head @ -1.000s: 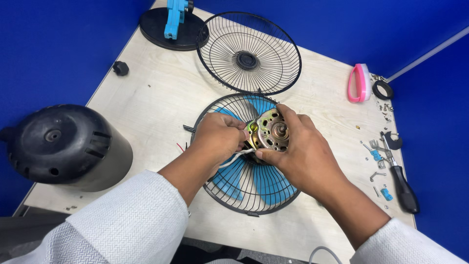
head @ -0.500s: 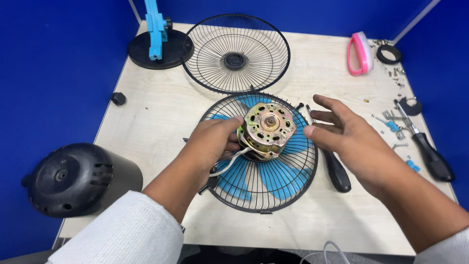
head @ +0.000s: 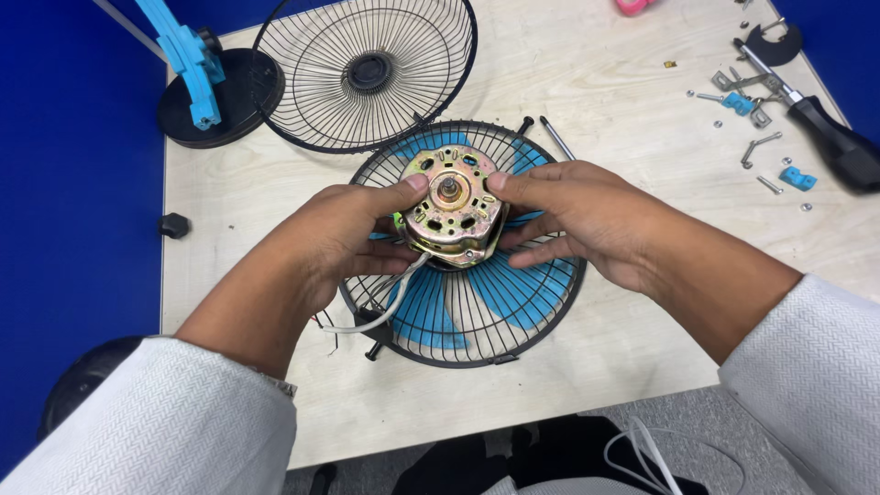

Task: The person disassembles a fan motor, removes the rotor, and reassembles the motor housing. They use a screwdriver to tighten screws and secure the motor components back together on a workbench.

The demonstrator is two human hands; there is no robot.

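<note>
A round brass-coloured fan motor (head: 451, 206) with a short shaft at its centre is held above a black wire fan guard (head: 486, 344) that carries blue blades (head: 509, 298). My left hand (head: 335, 240) grips the motor's left side, thumb on its top face. My right hand (head: 573, 220) holds the right side, thumb near the shaft. White and red wires (head: 380, 316) trail from under the motor toward me.
A second black wire guard (head: 367, 69) lies at the back. A black round base with a blue stand (head: 197, 78) sits back left. A black-handled screwdriver (head: 830, 137), screws, blue clips and brackets (head: 747, 101) lie at the right. A black knob (head: 173, 225) rests near the left edge.
My right hand has come back onto the motor, which it was off half a second ago. The view has moved closer and the motor now sits between both hands.
</note>
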